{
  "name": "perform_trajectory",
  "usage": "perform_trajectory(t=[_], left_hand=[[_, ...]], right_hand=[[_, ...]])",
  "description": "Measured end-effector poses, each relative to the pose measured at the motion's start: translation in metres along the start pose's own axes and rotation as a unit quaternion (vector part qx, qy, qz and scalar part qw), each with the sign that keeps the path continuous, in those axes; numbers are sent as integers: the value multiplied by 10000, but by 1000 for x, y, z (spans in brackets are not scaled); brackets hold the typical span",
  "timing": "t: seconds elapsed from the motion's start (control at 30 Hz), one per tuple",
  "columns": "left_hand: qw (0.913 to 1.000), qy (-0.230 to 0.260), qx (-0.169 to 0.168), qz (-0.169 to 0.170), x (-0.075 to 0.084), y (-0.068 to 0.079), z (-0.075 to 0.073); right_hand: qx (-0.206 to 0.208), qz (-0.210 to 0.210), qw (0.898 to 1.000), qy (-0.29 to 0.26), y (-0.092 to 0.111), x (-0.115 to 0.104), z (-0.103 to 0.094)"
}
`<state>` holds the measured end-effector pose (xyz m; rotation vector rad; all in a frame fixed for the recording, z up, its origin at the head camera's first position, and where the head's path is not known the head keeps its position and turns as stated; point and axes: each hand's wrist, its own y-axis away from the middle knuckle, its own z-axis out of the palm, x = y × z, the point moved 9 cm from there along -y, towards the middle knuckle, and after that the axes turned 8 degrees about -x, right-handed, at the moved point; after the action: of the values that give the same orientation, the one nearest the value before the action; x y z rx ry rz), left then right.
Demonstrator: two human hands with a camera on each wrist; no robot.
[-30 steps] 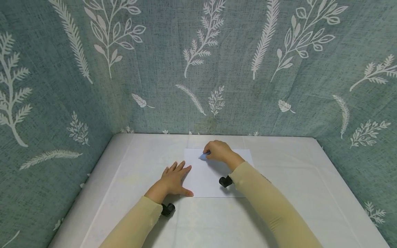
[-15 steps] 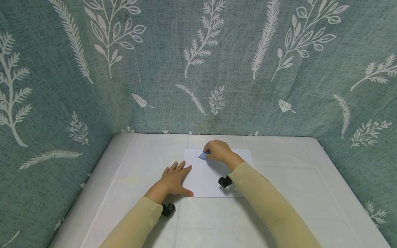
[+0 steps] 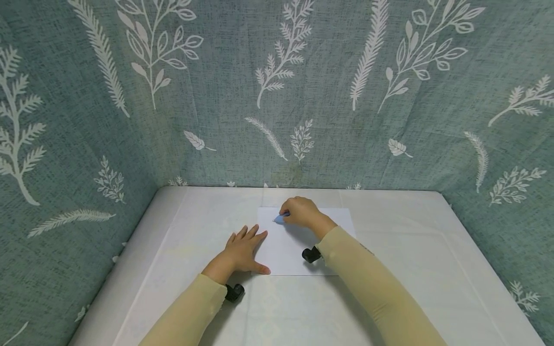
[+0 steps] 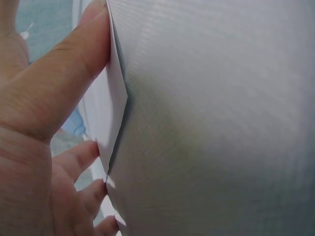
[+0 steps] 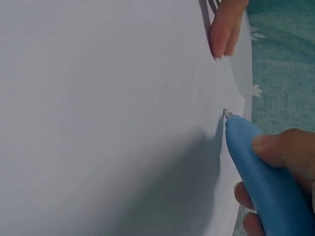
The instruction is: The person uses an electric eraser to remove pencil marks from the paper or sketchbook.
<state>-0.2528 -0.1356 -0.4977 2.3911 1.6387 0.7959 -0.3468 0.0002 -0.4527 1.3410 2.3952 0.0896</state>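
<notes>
A sheet of white paper [image 3: 285, 250] lies on the white-covered table. My right hand [image 3: 300, 212] grips a thick blue pen [image 5: 263, 172] between thumb and curled fingers. The pen's small pale tip points left, right at the paper near its upper left part. In the right wrist view a shadow falls across the sheet beside it. My left hand [image 3: 240, 252] rests with spread fingers along the paper's left edge, its thumb at the lower left corner. The left wrist view shows the thumb on the paper [image 4: 110, 113], whose corner stands slightly off the tablecloth.
Behind the table [image 3: 402, 259] and at both sides hangs green cloth [image 3: 329, 134] with white leaf prints. A small black device [image 3: 235, 293] sits at the left wrist, another black device [image 3: 310, 254] at the right.
My right hand has shifted slightly left with the pen, its tip staying near the paper's upper left. My left hand has not moved.
</notes>
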Motion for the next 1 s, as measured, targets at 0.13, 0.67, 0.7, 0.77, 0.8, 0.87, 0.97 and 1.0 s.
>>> perform_trajectory(t=[0.13, 0.67, 0.7, 0.77, 0.8, 0.87, 0.97, 1.0], left_hand=[[10000, 60, -24, -2, 2, 2, -3], [9997, 198, 89, 106, 6, 5, -5], [9997, 198, 84, 83, 5, 4, -4], [9998, 190, 89, 53, 2, 2, -2], [9998, 182, 87, 42, 1, 1, -2], [9998, 156, 84, 30, -2, -1, 0], [9998, 173, 83, 71, -2, -2, 1], [9998, 175, 77, 88, -2, -1, 1]], right_hand=[[75, 63, 9991, -411, 6, 9, -2], [830, 291, 9835, -1581, 81, 69, -11], [883, 308, 9824, -1616, 87, 73, -12], [960, 390, 9803, -1684, 97, 83, -15], [997, 414, 9794, -1708, 103, 87, -16], [1059, 455, 9781, -1734, 114, 96, -17], [1169, 598, 9744, -1827, 130, 110, -17], [1200, 642, 9734, -1843, 135, 115, -16]])
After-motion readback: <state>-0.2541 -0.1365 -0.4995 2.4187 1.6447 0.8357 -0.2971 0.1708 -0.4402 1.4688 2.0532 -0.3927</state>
